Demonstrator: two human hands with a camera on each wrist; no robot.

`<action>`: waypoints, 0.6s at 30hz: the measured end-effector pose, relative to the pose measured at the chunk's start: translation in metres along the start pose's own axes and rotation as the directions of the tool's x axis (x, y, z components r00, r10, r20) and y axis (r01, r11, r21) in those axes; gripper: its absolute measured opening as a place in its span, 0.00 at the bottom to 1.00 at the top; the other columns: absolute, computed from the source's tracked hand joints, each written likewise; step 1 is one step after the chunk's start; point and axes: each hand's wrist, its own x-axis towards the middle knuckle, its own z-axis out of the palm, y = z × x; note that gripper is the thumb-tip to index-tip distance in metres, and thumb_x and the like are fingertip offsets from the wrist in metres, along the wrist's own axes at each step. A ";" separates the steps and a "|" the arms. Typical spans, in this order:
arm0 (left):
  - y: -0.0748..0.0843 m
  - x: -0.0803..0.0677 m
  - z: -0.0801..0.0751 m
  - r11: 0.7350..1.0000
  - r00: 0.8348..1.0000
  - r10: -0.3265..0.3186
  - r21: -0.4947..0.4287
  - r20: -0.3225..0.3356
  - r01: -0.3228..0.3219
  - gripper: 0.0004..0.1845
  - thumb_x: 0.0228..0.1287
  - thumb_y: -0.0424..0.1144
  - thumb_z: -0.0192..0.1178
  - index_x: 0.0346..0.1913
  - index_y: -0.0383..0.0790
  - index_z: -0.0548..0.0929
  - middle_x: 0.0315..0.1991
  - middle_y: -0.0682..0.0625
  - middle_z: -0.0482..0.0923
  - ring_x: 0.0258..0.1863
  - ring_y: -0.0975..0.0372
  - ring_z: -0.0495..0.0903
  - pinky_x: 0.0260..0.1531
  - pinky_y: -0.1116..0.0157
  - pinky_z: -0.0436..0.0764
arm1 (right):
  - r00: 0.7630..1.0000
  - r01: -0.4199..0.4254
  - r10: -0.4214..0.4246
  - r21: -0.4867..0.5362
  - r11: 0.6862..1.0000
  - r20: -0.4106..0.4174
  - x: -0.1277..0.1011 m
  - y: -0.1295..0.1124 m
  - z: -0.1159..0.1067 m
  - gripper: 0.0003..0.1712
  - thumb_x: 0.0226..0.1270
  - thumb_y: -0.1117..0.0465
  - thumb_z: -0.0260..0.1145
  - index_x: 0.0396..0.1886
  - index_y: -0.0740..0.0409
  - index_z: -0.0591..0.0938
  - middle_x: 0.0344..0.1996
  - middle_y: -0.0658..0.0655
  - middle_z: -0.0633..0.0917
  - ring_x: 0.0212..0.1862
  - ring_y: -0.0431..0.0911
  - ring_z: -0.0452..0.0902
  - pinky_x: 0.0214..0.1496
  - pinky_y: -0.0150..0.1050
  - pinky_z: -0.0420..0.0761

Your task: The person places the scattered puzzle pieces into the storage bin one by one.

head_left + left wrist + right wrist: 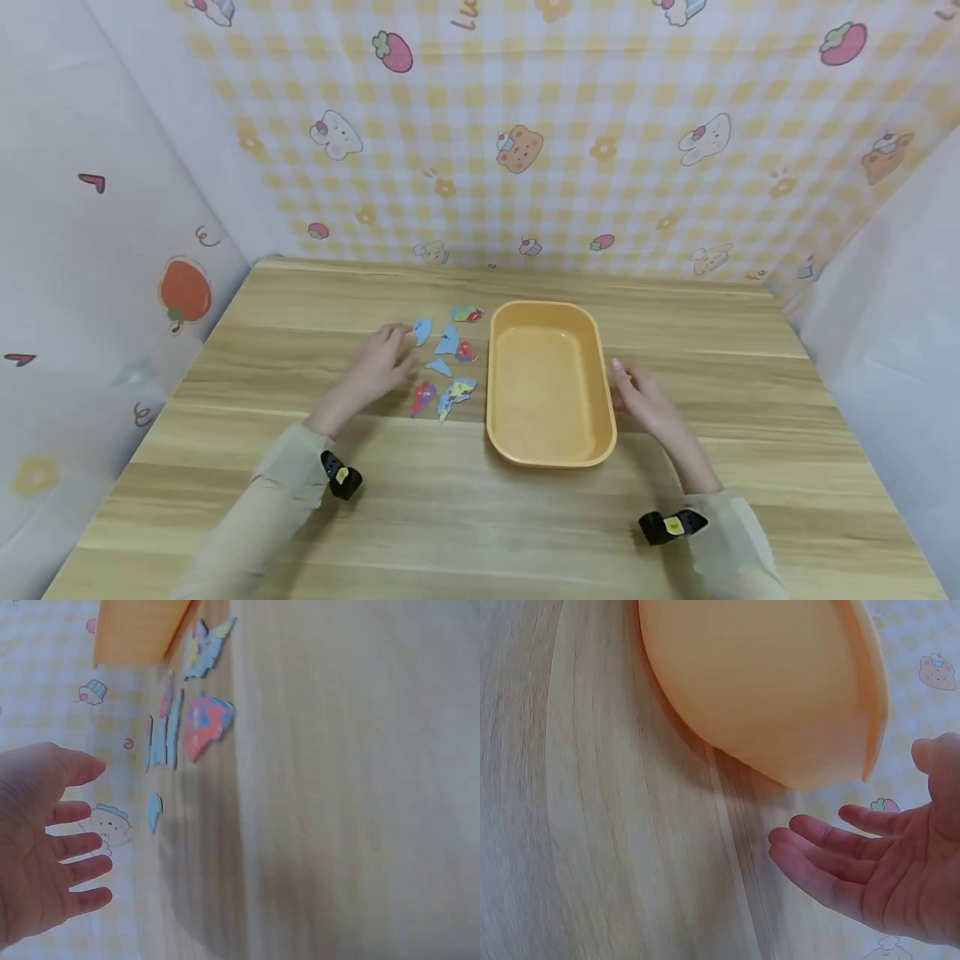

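Several flat, jagged, brightly printed pieces lie on the table to the left of an orange plastic basin [551, 392]. Nearest my left hand [378, 362] are a small light blue piece [422, 331], right by its fingertips, and a blue sliver [438, 367]. In the left wrist view that hand's fingers [90, 844] are spread and hold nothing. A red and purple piece [423, 397] and a yellow and blue piece [456, 397] sit closer to me. Beside the basin's right wall, my right hand [641, 398] has its fingers loosely bent and its palm bare.
Farther back lie a larger blue piece [447, 340], a red piece [466, 351] and a green and red piece [467, 314]. The wooden table [465, 525] ends at a checked cloth [480, 200] behind, with white cloth at both sides.
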 end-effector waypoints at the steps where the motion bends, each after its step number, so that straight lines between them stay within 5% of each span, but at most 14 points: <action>1: 0.002 0.003 0.000 1.000 1.000 -0.005 -0.011 0.002 0.005 0.29 0.66 0.41 0.54 0.64 0.28 0.63 0.63 0.29 0.63 0.63 0.40 0.64 0.63 0.45 0.65 | 1.000 -0.010 0.009 0.026 1.000 0.009 0.000 0.000 0.001 0.42 0.72 0.39 0.38 0.65 0.73 0.59 0.48 0.75 0.78 0.40 0.51 0.82 0.41 0.43 0.85; 12: 0.017 0.035 0.007 0.994 0.998 -0.044 -0.099 0.040 0.048 0.27 0.64 0.40 0.55 0.62 0.29 0.65 0.60 0.31 0.67 0.60 0.41 0.67 0.61 0.47 0.69 | 0.996 -0.084 0.078 0.165 0.983 0.038 -0.004 -0.002 0.010 0.42 0.70 0.38 0.43 0.66 0.70 0.59 0.50 0.75 0.76 0.34 0.47 0.83 0.37 0.42 0.85; 18: 0.024 0.049 0.011 0.983 0.991 -0.100 -0.147 0.085 0.112 0.27 0.65 0.40 0.54 0.64 0.32 0.64 0.62 0.32 0.65 0.62 0.42 0.65 0.63 0.47 0.67 | 0.998 -0.062 0.061 0.122 0.991 0.015 -0.005 -0.003 0.012 0.41 0.71 0.38 0.43 0.65 0.71 0.61 0.48 0.75 0.78 0.30 0.45 0.83 0.35 0.41 0.85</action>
